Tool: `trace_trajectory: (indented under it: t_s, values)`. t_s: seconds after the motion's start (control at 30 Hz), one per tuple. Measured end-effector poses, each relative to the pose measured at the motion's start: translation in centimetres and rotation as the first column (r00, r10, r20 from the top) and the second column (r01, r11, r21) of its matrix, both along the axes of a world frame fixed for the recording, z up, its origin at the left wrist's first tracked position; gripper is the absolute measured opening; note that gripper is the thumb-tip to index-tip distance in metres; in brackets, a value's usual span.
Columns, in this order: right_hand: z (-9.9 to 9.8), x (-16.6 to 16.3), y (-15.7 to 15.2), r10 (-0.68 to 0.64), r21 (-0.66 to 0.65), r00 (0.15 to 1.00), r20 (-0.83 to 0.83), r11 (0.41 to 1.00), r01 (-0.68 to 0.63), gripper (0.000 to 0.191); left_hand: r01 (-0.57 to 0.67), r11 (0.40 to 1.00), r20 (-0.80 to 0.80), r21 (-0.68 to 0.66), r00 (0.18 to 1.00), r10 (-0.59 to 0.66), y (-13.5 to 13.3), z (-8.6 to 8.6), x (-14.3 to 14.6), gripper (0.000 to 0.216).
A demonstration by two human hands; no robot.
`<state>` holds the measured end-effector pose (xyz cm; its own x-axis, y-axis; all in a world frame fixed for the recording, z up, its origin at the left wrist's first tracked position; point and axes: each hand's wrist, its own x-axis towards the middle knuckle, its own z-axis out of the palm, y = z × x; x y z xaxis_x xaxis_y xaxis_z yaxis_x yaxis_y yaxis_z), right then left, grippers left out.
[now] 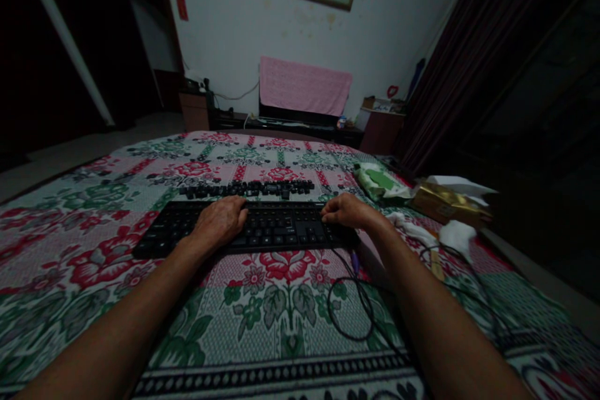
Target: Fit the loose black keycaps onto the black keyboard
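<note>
A black computer keyboard (274,223) lies across the patterned cloth, with bare patches at its right end where no key tops show. My left hand (220,219) is closed over its left-middle part, fingers bent toward the far edge and thumb at the right. Over the number-pad end, the fingertips of my right hand (344,209) are pinched together; whatever is between them is too small or dark to make out. Loose black keycaps (248,188) lie in a long row just behind the keyboard. A black cable (330,306) loops on the cloth in front.
Right of the keyboard are a green-and-white packet (379,182), a gold tissue box (445,203) and crumpled white tissue (457,236). A purple pen-like thing (355,262) lies beneath my right forearm. The floral cloth (285,325) covers the surface; a pink towel (304,84) hangs beyond.
</note>
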<state>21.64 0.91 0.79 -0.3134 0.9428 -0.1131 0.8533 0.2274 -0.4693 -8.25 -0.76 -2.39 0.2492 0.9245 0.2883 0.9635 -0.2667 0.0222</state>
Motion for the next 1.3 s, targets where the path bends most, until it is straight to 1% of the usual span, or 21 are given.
trace_trajectory:
  t_s: [0.13,0.23,0.37,0.5,0.67,0.83,0.93,1.03,1.17,1.3]
  values:
    - [-0.3,0.9,0.2,0.088,-0.041,0.991,-0.101,0.995,-0.092,0.027,0.0,1.0,-0.005,-0.004,1.0,0.0,0.0,0.0,0.0,0.034]
    - [-0.2,1.1,0.2,0.115,-0.045,0.986,-0.119,0.992,-0.121,0.028,0.0,1.0,-0.006,-0.005,1.0,0.0,0.0,-0.1,-0.1,0.035]
    - [0.0,1.0,0.0,0.105,-0.042,0.991,-0.088,0.993,-0.109,0.026,-0.01,1.0,0.004,-0.013,1.0,0.01,-0.1,0.0,0.0,0.034]
    - [-0.1,1.0,0.2,0.099,0.009,0.994,-0.048,0.995,-0.099,0.026,-0.012,1.0,0.006,-0.027,1.0,0.012,-0.2,0.3,0.1,0.033]
    - [-0.2,1.0,0.3,0.084,0.019,0.995,-0.05,0.996,-0.083,0.028,-0.015,0.999,0.0,-0.04,1.0,0.015,-0.2,0.4,0.1,0.033]
    - [-0.1,0.7,0.1,0.067,0.025,0.996,-0.06,0.998,-0.066,0.028,-0.006,1.0,-0.003,-0.015,1.0,0.006,-0.1,0.2,0.1,0.034]
    - [-0.1,0.7,0.2,0.07,0.036,0.996,-0.048,0.997,-0.068,0.028,-0.006,1.0,-0.009,-0.024,1.0,0.006,-0.1,0.2,0.0,0.034]
    - [-0.1,0.7,0.3,0.081,0.052,0.997,-0.019,0.995,-0.08,0.028,-0.009,1.0,-0.007,-0.026,1.0,0.008,-0.1,0.3,0.1,0.034]
    - [0.0,0.4,0.4,0.058,0.092,0.997,0.053,0.994,-0.062,0.026,-0.019,0.999,-0.009,-0.034,1.0,0.019,-0.2,0.4,0.1,0.034]
    - [0.9,-0.7,0.0,0.045,0.123,0.982,0.184,0.99,-0.069,0.026,-0.016,0.999,-0.009,-0.038,1.0,0.015,-0.2,0.4,0.1,0.034]
